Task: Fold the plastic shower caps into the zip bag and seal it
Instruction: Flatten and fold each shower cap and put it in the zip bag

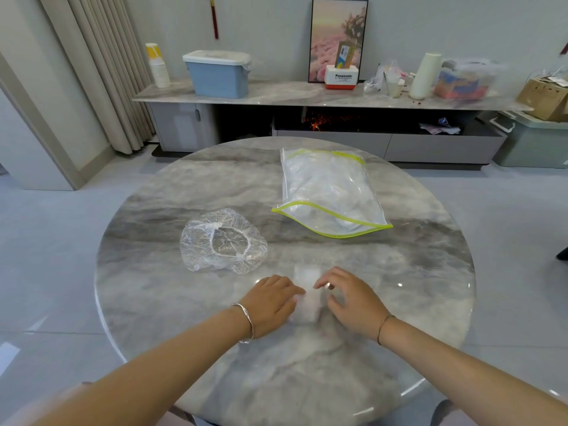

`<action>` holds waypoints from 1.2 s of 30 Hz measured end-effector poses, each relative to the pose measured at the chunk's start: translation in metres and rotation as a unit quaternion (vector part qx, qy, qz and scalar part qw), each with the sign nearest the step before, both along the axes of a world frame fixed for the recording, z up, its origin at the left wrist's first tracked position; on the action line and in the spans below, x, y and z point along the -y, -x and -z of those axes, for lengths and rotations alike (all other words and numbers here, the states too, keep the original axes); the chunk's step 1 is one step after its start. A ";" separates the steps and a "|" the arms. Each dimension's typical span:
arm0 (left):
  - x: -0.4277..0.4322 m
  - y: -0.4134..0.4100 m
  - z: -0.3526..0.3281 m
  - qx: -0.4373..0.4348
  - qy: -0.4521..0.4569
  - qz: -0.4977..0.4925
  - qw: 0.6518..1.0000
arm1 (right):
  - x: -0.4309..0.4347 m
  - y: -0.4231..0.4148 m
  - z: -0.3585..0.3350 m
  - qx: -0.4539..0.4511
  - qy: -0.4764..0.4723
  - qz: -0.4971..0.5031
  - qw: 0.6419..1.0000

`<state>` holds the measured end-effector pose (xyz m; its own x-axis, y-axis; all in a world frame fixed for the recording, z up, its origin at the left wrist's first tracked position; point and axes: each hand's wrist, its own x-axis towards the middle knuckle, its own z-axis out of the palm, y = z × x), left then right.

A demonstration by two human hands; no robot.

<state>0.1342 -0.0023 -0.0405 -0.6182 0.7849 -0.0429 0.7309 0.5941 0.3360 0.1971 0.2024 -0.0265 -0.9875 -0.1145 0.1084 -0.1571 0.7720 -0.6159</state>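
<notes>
- between the two hands, near the front of the round marble table (147,302): a folded shower cap (304,298), reduced to a narrow strip running away from the person, milky white, soft-edged and blurred, lying flat on the stone
- pressing on the strip's left side with the left hand (270,304), palm down, fingers fairly straight and released, nothing gripped
- touching the strip's right edge with the right hand (350,302), fingers arched, tips down on the plastic; cannot tell through the blur whether pinching or only pressing
- beyond the left hand and apart from it: an unfolded shower cap (222,241), clear and crinkled, spread in a loose round, white gathered elastic ring facing up, glossy creases all over
- further back on the right half of the table, well apart from both hands: the zip bag (329,192), clear with yellow-green strips at both ends, lying flat
- bag mouth turned toward the person and gaping, not sealed; crumpled clear plastic bulging inside
- on the left wrist a silver bangle (246,322), on the right wrist a thin bracelet (384,327)
- against the wall behind the table: a long marble-topped sideboard (276,96) with a blue lidded bin (218,76), a stack of paper cups (158,67), a red-and-white box (341,77) marked panasonic, and a framed picture (325,32) of pink flowers
</notes>
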 end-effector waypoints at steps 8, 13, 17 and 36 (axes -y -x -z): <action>0.000 0.001 -0.004 0.019 0.016 -0.013 1.000 | 0.008 -0.005 0.012 -0.046 -0.149 -0.089 0.984; -0.001 0.003 0.003 -0.018 0.010 -0.008 1.000 | 0.003 0.004 0.014 -0.009 -0.155 -0.066 0.986; -0.003 0.008 0.006 0.016 -0.028 -0.068 0.997 | 0.005 0.007 0.016 0.019 -0.121 -0.043 0.992; -0.019 0.019 0.002 0.212 -0.148 -0.255 0.932 | 0.022 0.035 0.016 0.185 0.250 0.205 0.928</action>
